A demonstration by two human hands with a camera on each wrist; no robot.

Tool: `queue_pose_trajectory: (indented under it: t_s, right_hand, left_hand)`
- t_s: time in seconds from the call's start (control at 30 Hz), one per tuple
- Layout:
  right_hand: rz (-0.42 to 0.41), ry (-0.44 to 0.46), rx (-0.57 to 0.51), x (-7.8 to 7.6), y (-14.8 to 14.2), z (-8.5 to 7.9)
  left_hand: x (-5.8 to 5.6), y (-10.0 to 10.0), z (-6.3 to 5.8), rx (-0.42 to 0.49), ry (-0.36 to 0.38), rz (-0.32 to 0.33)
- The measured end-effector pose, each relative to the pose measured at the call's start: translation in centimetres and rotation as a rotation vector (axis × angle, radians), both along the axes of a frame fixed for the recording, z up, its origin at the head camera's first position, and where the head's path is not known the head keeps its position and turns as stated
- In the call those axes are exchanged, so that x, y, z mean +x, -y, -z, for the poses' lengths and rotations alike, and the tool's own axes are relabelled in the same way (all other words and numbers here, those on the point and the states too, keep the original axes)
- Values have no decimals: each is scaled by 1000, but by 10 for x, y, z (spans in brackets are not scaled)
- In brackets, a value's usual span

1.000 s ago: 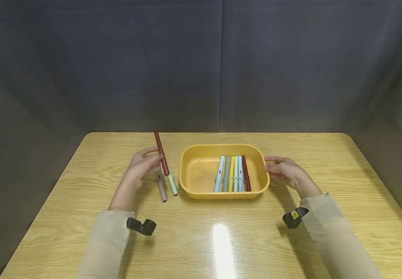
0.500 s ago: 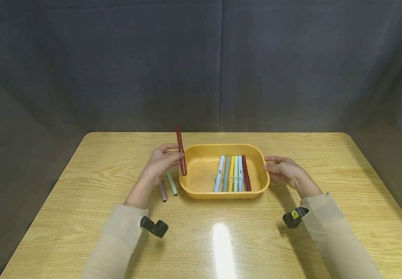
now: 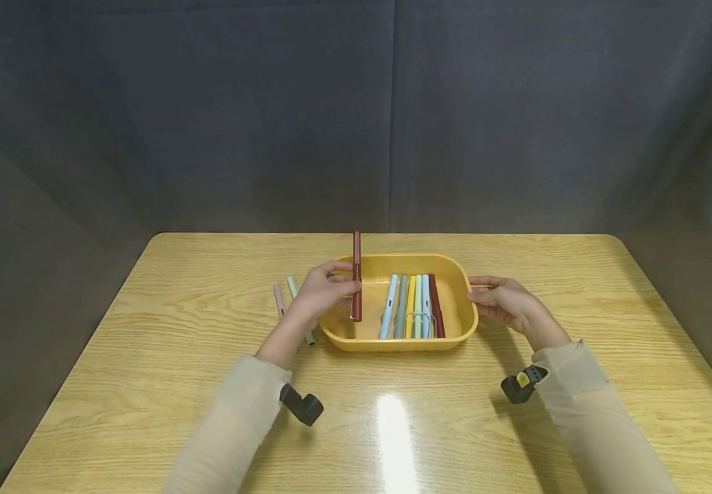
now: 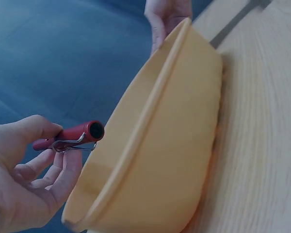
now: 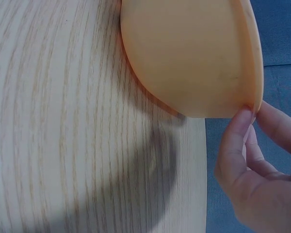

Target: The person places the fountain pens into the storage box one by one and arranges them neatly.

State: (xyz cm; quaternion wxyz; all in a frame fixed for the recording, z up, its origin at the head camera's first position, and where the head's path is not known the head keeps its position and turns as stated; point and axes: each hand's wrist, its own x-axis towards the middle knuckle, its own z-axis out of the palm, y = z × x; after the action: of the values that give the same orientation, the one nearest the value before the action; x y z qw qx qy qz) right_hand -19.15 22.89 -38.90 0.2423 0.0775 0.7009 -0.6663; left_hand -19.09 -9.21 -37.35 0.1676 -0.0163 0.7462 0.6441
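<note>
My left hand point(image 3: 322, 291) pinches a dark red pen point(image 3: 357, 274) between thumb and fingers, over the left part of a yellow plastic basket point(image 3: 387, 346). In the left wrist view the red pen point(image 4: 77, 135) shows its metal clip and dark end, level with the basket's rim. My right hand point(image 3: 504, 302) grips the basket's right rim; in the right wrist view the thumb point(image 5: 240, 126) presses outside the wall and a finger lies over the edge. Several pens lie side by side in the basket's right half, among them a yellow pen point(image 3: 410, 307) and another dark red pen point(image 3: 436, 307).
On the table point(image 3: 146, 384), left of the basket, lie a mauve pen point(image 3: 278, 300) and a pale green pen point(image 3: 293, 287), both partly hidden by my left hand and wrist. A dark curtain point(image 3: 257, 123) hangs behind the table's far edge.
My left hand has carried the dark red pen rightward from above the loose pens to over the basket, and the pen has turned more upright in the head view. The right hand stays put.
</note>
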Motion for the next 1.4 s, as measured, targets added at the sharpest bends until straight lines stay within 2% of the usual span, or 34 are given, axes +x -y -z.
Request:
queue_pose_trajectory:
  t_s: [0.3, 0.63, 1.07, 1.4]
  right_hand:
    - [-9, -7, 4, 1, 0, -1]
    - [-11, -12, -5, 1, 1, -1]
    - [-8, -11, -34, 0, -1, 1]
    - [-11, -11, -36, -1, -2, 2]
  left_hand:
    - [-1, -17, 12, -1, 2, 13]
    - [-1, -24, 21, -66, 27, 23]
    - [-4, -31, 24, -157, 81, -2]
    - [-5, -37, 29, -228, 89, -10]
